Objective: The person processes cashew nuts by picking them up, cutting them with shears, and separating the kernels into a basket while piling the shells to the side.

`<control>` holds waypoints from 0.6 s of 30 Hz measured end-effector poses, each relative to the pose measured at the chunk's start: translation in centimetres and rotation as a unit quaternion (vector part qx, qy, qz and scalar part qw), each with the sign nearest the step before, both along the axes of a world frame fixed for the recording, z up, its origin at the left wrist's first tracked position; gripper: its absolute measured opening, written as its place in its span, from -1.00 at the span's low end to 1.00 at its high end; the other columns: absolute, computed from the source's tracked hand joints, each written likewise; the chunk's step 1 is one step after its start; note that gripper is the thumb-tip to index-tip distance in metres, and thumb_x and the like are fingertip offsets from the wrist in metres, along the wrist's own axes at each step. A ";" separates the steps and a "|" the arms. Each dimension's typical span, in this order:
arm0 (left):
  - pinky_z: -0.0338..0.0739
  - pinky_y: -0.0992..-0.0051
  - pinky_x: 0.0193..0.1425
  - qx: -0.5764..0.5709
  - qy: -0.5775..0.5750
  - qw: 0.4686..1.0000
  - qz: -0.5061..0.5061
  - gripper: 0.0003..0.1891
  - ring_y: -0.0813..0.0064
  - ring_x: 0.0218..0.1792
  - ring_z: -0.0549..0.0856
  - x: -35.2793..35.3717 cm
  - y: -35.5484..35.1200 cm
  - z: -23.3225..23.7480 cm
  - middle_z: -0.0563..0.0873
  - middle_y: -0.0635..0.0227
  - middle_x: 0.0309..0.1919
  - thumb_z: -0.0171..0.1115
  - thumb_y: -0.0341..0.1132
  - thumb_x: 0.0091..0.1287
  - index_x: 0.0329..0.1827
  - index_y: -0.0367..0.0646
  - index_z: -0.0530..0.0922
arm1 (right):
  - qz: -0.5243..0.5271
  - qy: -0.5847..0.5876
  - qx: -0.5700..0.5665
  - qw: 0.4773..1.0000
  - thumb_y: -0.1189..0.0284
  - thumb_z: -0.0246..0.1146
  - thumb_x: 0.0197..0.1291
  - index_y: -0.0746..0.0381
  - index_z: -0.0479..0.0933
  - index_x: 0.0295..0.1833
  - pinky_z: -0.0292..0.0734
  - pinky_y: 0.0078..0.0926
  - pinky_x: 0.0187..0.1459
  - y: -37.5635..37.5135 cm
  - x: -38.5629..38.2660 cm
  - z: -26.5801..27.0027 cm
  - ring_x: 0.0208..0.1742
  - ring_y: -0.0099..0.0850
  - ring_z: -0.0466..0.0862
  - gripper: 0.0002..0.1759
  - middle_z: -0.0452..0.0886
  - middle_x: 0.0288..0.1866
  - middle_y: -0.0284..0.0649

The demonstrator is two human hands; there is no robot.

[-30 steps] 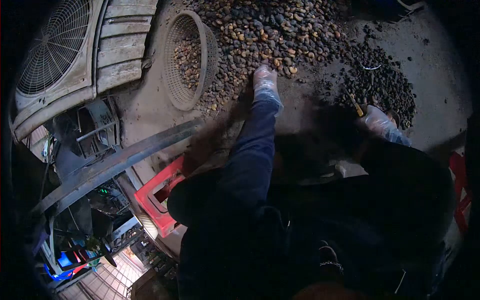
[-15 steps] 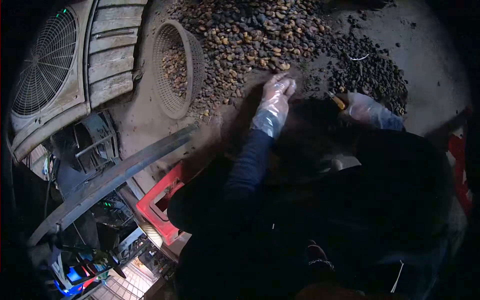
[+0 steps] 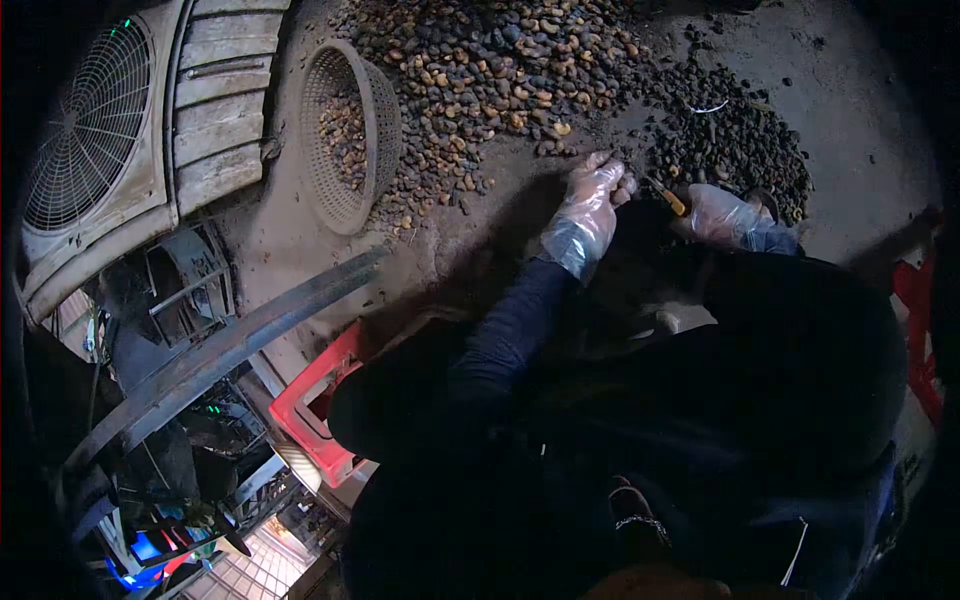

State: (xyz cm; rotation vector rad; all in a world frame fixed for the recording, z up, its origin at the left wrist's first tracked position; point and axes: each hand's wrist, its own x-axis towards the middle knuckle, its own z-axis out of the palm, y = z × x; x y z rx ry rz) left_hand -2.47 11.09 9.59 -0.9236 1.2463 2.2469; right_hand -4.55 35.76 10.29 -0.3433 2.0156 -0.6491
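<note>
Left hand (image 3: 600,197), in a clear plastic glove: reaching in over the near edge of the nuts, fingers bending inward and lying close together. Whether the fingertips are meeting on a nut, I cannot tell; they are too small and blurred.

Right hand (image 3: 722,216), also gloved in clear plastic: closing around a small tool (image 3: 674,202) with a yellow-orange handle. The tool's narrow tip is projecting to the left, pointing toward the left hand and lying near its fingers. The two hands are staying apart, the right one lying beside the near edge of the dark pile (image 3: 735,145).

Large heap of nuts (image 3: 500,75), brown to blackish: spreading over the floor (image 3: 860,130) on the far side of the left hand. The dark pile of smaller pieces is lying to its right, with a thin white curved strip (image 3: 708,108) resting on top.

Woven basket (image 3: 384,130): leaning tilted at the left edge of the heap, holding more nuts (image 3: 342,137) inside. Farther left, a fan grille (image 3: 90,125) is showing; nearer, a curved metal bar (image 3: 235,340) and a red plastic stool (image 3: 315,410).
</note>
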 end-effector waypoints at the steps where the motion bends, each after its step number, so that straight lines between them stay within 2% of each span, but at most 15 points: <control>1: 0.66 0.54 -0.12 -0.002 -0.002 1.000 0.001 -0.73 0.53 -0.23 0.67 0.2 0.0 0.1 0.65 0.40 -0.11 0.24 -0.46 0.58 0.28 -0.16 0.52 | 0.001 -0.002 -0.002 1.000 0.28 0.43 0.29 0.37 0.64 0.19 0.70 -0.16 -0.01 0.1 0.3 -0.8 -0.10 -0.19 0.82 -0.53 0.82 -0.15 -0.05; 3: 0.64 0.52 -0.15 0.011 0.018 1.000 -0.010 -0.75 0.52 -0.25 0.67 0.2 0.1 0.4 0.64 0.41 -0.15 0.24 -0.47 0.57 0.25 -0.15 0.51 | -0.065 -0.066 -0.057 0.994 0.31 0.42 0.28 0.36 0.64 0.14 0.70 -0.24 -0.08 0.7 0.7 -3.2 -0.17 -0.32 0.79 -0.58 0.80 -0.21 -0.13; 7: 0.58 0.52 -0.20 -0.015 -0.011 0.999 0.035 -0.80 0.51 -0.28 0.66 0.1 0.6 0.8 0.64 0.41 -0.19 0.23 -0.50 0.56 0.16 -0.14 0.52 | -0.058 -0.064 -0.119 0.989 0.33 0.40 0.29 0.37 0.65 0.11 0.68 -0.30 -0.14 1.2 1.1 -4.4 -0.22 -0.40 0.75 -0.61 0.79 -0.24 -0.18; 10: 0.55 0.53 -0.23 0.002 0.022 1.000 -0.014 -0.85 0.52 -0.29 0.65 -0.3 0.2 0.7 0.65 0.39 -0.23 0.22 -0.53 0.54 0.08 -0.16 0.51 | -0.062 -0.057 -0.077 0.994 0.34 0.38 0.31 0.36 0.66 0.11 0.67 -0.27 -0.14 0.9 0.9 -3.0 -0.22 -0.38 0.76 -0.63 0.80 -0.22 -0.15; 13: 0.52 0.54 -0.24 -0.002 0.038 0.998 -0.056 -0.87 0.53 -0.30 0.64 -0.3 -0.2 0.4 0.66 0.37 -0.27 0.22 -0.54 0.54 0.04 -0.18 0.50 | -0.054 -0.025 -0.096 0.994 0.34 0.38 0.30 0.35 0.68 0.13 0.67 -0.25 -0.12 1.2 1.3 -4.1 -0.21 -0.37 0.77 -0.62 0.81 -0.20 -0.15; 15: 0.49 0.56 -0.25 0.007 0.038 0.998 -0.052 -0.87 0.54 -0.31 0.63 -0.4 -0.4 0.9 0.65 0.39 -0.31 0.25 -0.52 0.53 0.04 -0.19 0.52 | -0.067 -0.011 -0.096 0.993 0.17 0.48 0.37 0.42 0.65 0.13 0.67 -0.06 -0.09 1.2 1.4 -4.7 -0.14 -0.07 0.80 -0.49 0.79 -0.15 0.06; 16: 0.49 0.56 -0.25 0.008 0.039 0.998 -0.051 -0.87 0.54 -0.31 0.63 -0.6 -1.1 1.3 0.65 0.39 -0.31 0.25 -0.52 0.53 0.04 -0.19 0.52 | -0.066 -0.010 -0.095 0.993 0.17 0.48 0.37 0.42 0.65 0.13 0.67 -0.06 -0.09 1.3 1.6 -5.0 -0.14 -0.07 0.80 -0.49 0.79 -0.15 0.06; 18: 0.55 0.61 -0.29 -0.109 0.113 0.977 -0.142 -0.85 0.57 -0.27 0.67 -1.1 -3.7 3.3 0.71 0.38 -0.16 0.26 -0.47 0.55 0.10 -0.15 0.59 | -0.141 -0.033 -0.030 0.989 0.19 0.48 0.41 0.43 0.64 0.13 0.66 -0.07 -0.12 0.5 1.9 -3.6 -0.19 -0.10 0.76 -0.51 0.77 -0.19 0.04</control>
